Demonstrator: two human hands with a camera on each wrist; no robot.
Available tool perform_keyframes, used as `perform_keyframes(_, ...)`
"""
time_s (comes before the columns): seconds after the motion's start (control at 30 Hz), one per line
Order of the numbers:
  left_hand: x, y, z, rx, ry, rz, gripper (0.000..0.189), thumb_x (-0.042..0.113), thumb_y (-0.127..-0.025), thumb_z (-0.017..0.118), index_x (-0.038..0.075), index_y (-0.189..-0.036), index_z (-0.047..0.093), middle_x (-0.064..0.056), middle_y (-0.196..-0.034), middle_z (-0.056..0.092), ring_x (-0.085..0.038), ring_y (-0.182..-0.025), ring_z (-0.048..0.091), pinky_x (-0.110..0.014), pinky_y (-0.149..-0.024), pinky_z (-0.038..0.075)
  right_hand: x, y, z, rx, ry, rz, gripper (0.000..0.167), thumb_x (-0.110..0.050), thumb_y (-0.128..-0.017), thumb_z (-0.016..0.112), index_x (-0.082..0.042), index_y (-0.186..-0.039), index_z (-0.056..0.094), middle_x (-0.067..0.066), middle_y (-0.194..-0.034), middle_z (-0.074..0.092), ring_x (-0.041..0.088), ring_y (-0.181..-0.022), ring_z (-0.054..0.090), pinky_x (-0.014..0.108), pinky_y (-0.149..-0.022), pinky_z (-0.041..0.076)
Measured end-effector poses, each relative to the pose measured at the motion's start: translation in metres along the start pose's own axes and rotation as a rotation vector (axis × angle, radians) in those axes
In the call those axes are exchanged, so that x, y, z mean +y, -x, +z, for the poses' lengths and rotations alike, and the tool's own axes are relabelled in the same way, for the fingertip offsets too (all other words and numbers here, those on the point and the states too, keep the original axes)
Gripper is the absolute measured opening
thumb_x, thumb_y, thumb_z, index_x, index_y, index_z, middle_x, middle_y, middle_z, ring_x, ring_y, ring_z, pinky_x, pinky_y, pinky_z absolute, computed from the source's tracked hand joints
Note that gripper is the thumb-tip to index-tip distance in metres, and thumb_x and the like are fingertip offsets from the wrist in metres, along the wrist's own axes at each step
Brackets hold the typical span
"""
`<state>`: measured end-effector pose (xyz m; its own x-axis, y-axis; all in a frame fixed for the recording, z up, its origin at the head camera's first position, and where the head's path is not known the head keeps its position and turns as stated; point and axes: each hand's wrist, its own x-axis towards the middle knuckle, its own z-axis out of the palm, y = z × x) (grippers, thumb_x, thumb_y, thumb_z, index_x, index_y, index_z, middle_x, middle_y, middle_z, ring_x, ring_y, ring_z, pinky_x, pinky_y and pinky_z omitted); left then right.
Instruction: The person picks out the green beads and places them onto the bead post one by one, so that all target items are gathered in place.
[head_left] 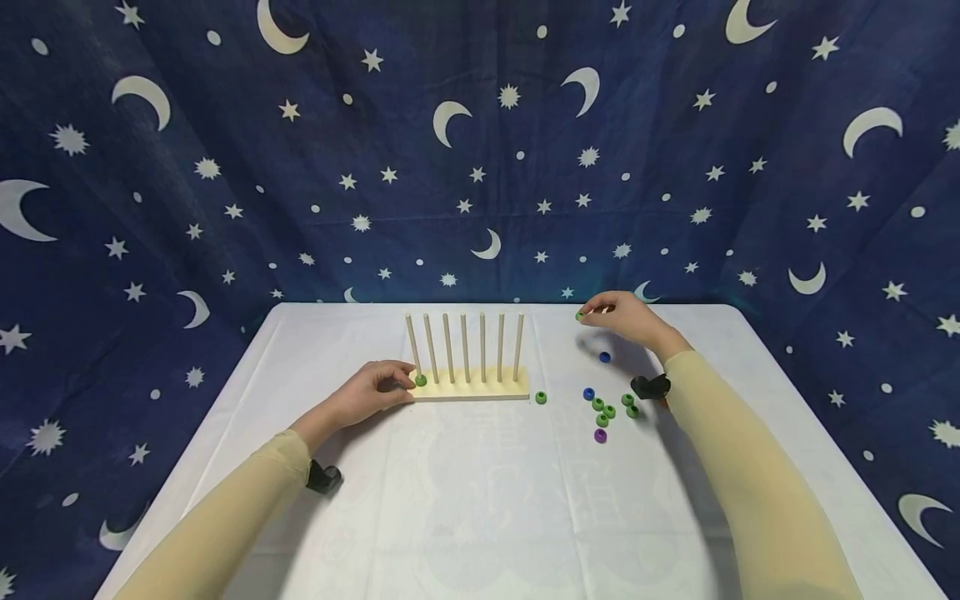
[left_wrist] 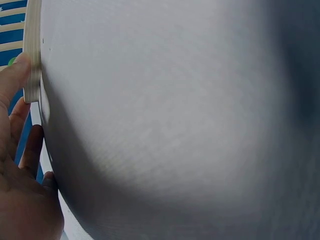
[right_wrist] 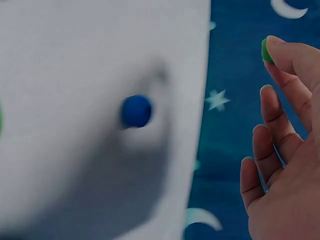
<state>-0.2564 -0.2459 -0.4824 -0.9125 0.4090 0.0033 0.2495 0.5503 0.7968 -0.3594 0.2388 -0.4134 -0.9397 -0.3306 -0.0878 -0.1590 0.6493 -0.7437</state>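
My left hand (head_left: 372,390) holds the left end of a pale wooden peg rack (head_left: 472,387), its thumb on the front edge. Several upright pegs (head_left: 483,346) stand in a row on the rack, and one green bead (head_left: 421,381) sits at the foot of the leftmost. In the left wrist view, the thumb (left_wrist: 16,75) lies against the rack's end (left_wrist: 32,65). Raised over the back right of the table, my right hand (head_left: 626,318) pinches another green bead (right_wrist: 267,51) between thumb and forefinger, the other fingers loosely bent. Below that hand lies a blue bead (head_left: 604,357).
On the white-covered table (head_left: 480,500), right of the rack, lie several loose green beads (head_left: 602,421), a second blue bead (head_left: 588,393) and a purple bead (head_left: 600,436). A single green bead (head_left: 541,397) rests near the rack's right end. Behind hangs a dark blue curtain (head_left: 420,225).
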Motion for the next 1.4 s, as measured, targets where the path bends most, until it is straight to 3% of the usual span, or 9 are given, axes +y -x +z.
perform_keyframes(0.27,0.001,0.003,0.0,0.001,-0.019,-0.005,0.013,0.017,-0.091,0.079,0.015,-0.104,0.075,-0.012,-0.144,0.058,-0.037,-0.142,0.042,-0.058,-0.12,0.023,-0.045,0.005,-0.011,0.03,0.06,-0.098,0.036,-0.04,-0.094,0.075,-0.014,-0.119,0.073,0.007,-0.116,0.061,0.027,-0.097,0.048,0.043,-0.078,0.044)
perform_keyframes(0.6,0.003,0.003,0.0,0.002,-0.022,-0.013,0.013,0.017,-0.091,0.08,0.017,-0.103,0.075,-0.011,-0.144,0.058,-0.036,-0.142,0.042,-0.057,-0.121,0.022,-0.106,0.008,-0.014,0.012,0.09,-0.24,0.025,-0.033,-0.094,0.076,-0.017,-0.114,0.075,0.002,-0.114,0.063,0.025,-0.103,0.048,0.044,-0.086,0.044)
perform_keyframes(0.8,0.002,0.002,-0.001,0.003,-0.015,-0.003,0.013,0.016,-0.091,0.08,0.017,-0.103,0.075,-0.012,-0.143,0.058,-0.036,-0.142,0.043,-0.057,-0.121,0.023,-0.142,0.001,-0.001,-0.028,0.091,-0.314,0.023,-0.034,-0.092,0.078,-0.018,-0.109,0.077,0.0,-0.111,0.064,0.026,-0.113,0.048,0.045,-0.097,0.043)
perform_keyframes(1.0,0.002,0.002,-0.001,0.003,-0.01,-0.007,0.012,0.016,-0.091,0.079,0.017,-0.102,0.075,-0.012,-0.143,0.058,-0.035,-0.142,0.043,-0.055,-0.121,0.023,-0.174,-0.006,0.017,-0.086,0.097,-0.403,0.018,-0.033,-0.092,0.078,-0.019,-0.104,0.078,0.0,-0.107,0.064,0.023,-0.11,0.051,0.044,-0.1,0.044)
perform_keyframes(1.17,0.001,0.001,-0.002,0.004,-0.025,0.001,0.011,0.015,-0.092,0.079,0.017,-0.102,0.075,-0.013,-0.144,0.058,-0.037,-0.142,0.043,-0.056,-0.12,0.024,-0.193,-0.012,0.031,-0.141,0.095,-0.487,0.015,-0.03,-0.093,0.077,-0.019,-0.104,0.078,-0.001,-0.105,0.065,0.021,-0.106,0.053,0.043,-0.102,0.042)
perform_keyframes(1.33,0.001,-0.001,-0.002,-0.006,-0.025,-0.009,0.011,0.016,-0.092,0.079,0.017,-0.102,0.073,-0.012,-0.144,0.058,-0.034,-0.142,0.044,-0.053,-0.121,0.026,-0.208,-0.017,0.044,-0.185,0.091,-0.521,0.018,-0.029,-0.092,0.079,-0.018,-0.106,0.077,-0.001,-0.105,0.064,0.018,-0.104,0.057,0.045,-0.111,0.035)
perform_keyframes(1.4,0.001,-0.001,-0.001,-0.01,-0.024,-0.01,0.011,0.017,-0.092,0.079,0.017,-0.102,0.072,-0.012,-0.144,0.057,-0.034,-0.142,0.044,-0.053,-0.121,0.026,-0.213,-0.018,0.049,-0.2,0.097,-0.528,0.018,-0.03,-0.092,0.078,-0.019,-0.106,0.077,-0.002,-0.108,0.064,0.018,-0.106,0.056,0.045,-0.109,0.037)
